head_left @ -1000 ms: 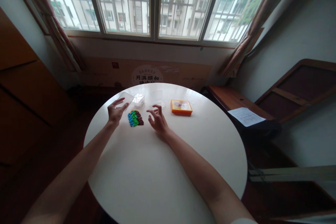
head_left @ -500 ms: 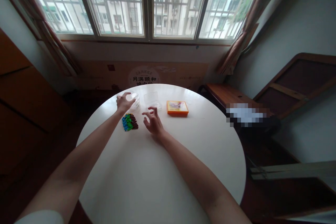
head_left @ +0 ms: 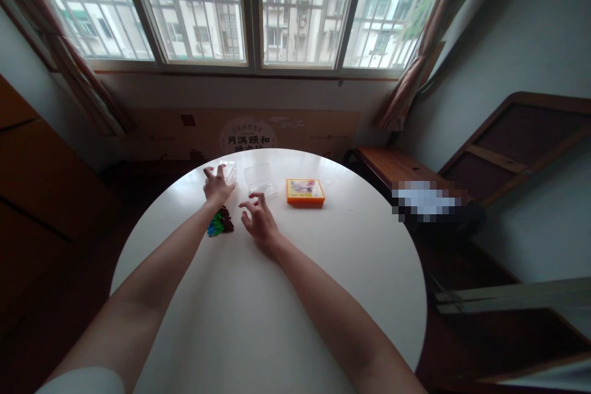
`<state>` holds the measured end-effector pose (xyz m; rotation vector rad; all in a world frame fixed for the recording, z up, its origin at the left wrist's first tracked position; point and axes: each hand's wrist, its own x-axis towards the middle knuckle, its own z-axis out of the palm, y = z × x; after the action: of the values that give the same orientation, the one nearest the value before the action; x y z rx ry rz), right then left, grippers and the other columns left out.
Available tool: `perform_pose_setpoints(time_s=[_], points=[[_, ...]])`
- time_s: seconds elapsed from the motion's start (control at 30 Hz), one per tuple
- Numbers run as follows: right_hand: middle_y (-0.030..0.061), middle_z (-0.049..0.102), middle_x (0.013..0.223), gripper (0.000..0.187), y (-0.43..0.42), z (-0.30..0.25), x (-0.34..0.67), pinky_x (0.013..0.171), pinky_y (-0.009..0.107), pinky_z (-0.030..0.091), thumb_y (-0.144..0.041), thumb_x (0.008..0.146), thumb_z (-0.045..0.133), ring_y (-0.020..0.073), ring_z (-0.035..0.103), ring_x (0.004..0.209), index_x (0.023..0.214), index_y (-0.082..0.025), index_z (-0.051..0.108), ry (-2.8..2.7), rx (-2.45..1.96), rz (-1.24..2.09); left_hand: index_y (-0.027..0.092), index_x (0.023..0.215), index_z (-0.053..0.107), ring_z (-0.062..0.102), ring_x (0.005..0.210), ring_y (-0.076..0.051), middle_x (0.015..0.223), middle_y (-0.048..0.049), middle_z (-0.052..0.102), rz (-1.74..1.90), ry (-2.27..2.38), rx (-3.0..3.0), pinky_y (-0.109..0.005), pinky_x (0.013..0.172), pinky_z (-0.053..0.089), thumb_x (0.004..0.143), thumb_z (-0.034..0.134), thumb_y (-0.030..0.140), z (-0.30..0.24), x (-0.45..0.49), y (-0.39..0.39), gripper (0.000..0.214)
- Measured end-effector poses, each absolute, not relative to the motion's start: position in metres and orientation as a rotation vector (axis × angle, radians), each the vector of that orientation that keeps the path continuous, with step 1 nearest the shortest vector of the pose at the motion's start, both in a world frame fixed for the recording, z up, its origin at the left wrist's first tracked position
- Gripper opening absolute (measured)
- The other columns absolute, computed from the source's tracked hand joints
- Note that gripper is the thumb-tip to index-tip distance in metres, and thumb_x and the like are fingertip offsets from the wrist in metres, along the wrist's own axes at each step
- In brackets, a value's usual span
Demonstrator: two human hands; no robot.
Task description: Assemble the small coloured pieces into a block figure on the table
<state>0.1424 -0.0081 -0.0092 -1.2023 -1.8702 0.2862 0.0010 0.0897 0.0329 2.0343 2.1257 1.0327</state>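
Observation:
My left hand (head_left: 216,184) reaches across the round white table (head_left: 277,320) and its fingers curl on the near side of a small clear plastic box (head_left: 229,170). A pile of small coloured pieces (head_left: 221,221), blue, green and dark red, lies just below that wrist, partly hidden by my forearm. My right hand (head_left: 258,221) hovers to the right of the pile with its fingers spread and curled, holding nothing. A second clear plastic box (head_left: 260,178) sits just beyond the right hand.
An orange flat box (head_left: 305,191) lies to the right of the clear boxes. A wooden bench with a paper sheet (head_left: 427,200) stands right of the table. Barred windows and a cardboard panel (head_left: 249,132) are behind it.
My left hand moved forward from beside the coloured pile to the small clear box. The right hand stayed beside the pile. The view drifted, so everything sits further left.

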Motion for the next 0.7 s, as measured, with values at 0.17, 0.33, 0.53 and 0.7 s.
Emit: perform_pose_setpoints(time_s=[0.17, 0.33, 0.53, 0.7], points=[[0.0095, 0.042, 0.124, 0.028, -0.006, -0.008, 0.142, 0.092, 0.037, 0.053, -0.016, 0.084, 0.054, 0.0149, 0.059, 0.094, 0.11, -0.021, 0.064, -1.799, -1.256, 0.346, 0.016, 0.142, 0.036, 0.019, 0.14, -0.041, 0.148, -0.0218, 0.023, 1.366, 1.981, 2.306, -0.057, 0.11, 0.018, 0.077, 0.061, 0.028, 0.044, 0.016, 0.086, 0.071], [0.0102, 0.045, 0.121, 0.031, -0.006, -0.007, 0.143, 0.09, 0.036, 0.054, -0.014, 0.083, 0.051, 0.0149, 0.059, 0.092, 0.111, -0.019, 0.063, -1.778, -1.24, 0.369, 0.014, 0.148, 0.03, 0.021, 0.141, -0.04, 0.151, -0.023, 0.024, 0.959, 1.606, 2.746, -0.05, 0.111, 0.019, 0.075, 0.068, 0.043, 0.05, 0.035, 0.093, 0.087], [0.0097, 0.047, 0.115, 0.026, -0.001, -0.011, 0.144, 0.083, 0.03, 0.055, -0.013, 0.083, 0.048, 0.0117, 0.059, 0.081, 0.105, -0.016, 0.063, -1.634, -1.239, 0.411, 0.01, 0.153, 0.016, 0.052, 0.117, -0.038, 0.133, -0.0238, 0.046, 0.495, 1.616, 2.78, -0.048, 0.103, 0.032, 0.073, 0.07, 0.041, 0.045, 0.046, 0.094, 0.1], [0.0077, 0.049, 0.11, 0.019, 0.001, -0.01, 0.144, 0.077, 0.028, 0.056, -0.012, 0.081, 0.049, 0.0102, 0.058, 0.076, 0.095, -0.016, 0.061, -1.569, -1.222, 0.463, 0.015, 0.147, 0.035, 0.054, 0.111, -0.033, 0.126, -0.0188, 0.049, 0.411, 1.44, 2.919, -0.041, 0.091, 0.043, 0.078, 0.06, 0.023, 0.038, 0.043, 0.086, 0.074]])
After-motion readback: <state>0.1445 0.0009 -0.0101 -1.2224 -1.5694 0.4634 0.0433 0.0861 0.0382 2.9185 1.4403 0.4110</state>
